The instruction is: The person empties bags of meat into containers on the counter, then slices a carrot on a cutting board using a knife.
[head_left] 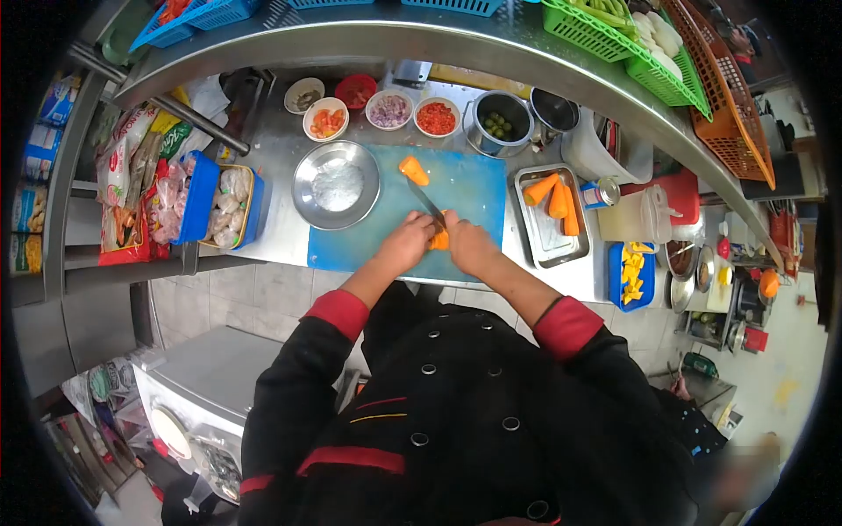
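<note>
On the blue cutting board (pixel 351 230), my right hand (pixel 471 245) is wrapped around the handle of a knife (pixel 427 202), its blade pointing away and to the left. A peeled carrot piece (pixel 438 240) lies under the knife, between my hands. My left hand (pixel 407 243) is closed with its fingers on that carrot, partly hiding it. Farther up the board rests another carrot piece (pixel 414 170), near the knife's tip. A round metal plate (pixel 305 186) with something whitish in it overlaps the board's left side.
Right of the board, a metal tray (pixel 545 249) holds several carrots (pixel 558 200). Behind stand bowls of chopped red pieces (pixel 436 118) and onion (pixel 388 110), and a pot (pixel 498 123) of green items. A steel shelf (pixel 421 39) spans above. Another person (pixel 745 473) is blurred at lower right.
</note>
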`<move>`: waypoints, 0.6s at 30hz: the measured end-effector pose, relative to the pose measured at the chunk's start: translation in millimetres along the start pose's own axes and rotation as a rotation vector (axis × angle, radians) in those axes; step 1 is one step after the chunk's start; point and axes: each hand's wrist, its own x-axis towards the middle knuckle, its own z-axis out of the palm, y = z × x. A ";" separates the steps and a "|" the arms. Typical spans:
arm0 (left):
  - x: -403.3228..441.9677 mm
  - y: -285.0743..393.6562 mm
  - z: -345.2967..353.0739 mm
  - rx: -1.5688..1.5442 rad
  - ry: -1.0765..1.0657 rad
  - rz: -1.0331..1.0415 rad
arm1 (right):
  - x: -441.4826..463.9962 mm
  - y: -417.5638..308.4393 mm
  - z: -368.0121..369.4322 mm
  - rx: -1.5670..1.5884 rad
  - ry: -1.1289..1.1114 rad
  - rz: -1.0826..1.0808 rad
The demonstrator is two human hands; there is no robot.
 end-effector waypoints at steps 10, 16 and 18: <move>-0.6 -1.5 -1.2 -0.013 0.055 0.052 | -5.2 4.5 5.7 0.019 0.058 -0.013; -4.1 -2.5 -0.9 -0.060 0.095 0.071 | -8.9 1.4 25.6 -0.011 -0.016 0.108; -3.6 -3.4 -1.9 -0.065 0.100 0.070 | 2.3 -2.9 17.3 0.015 0.041 0.022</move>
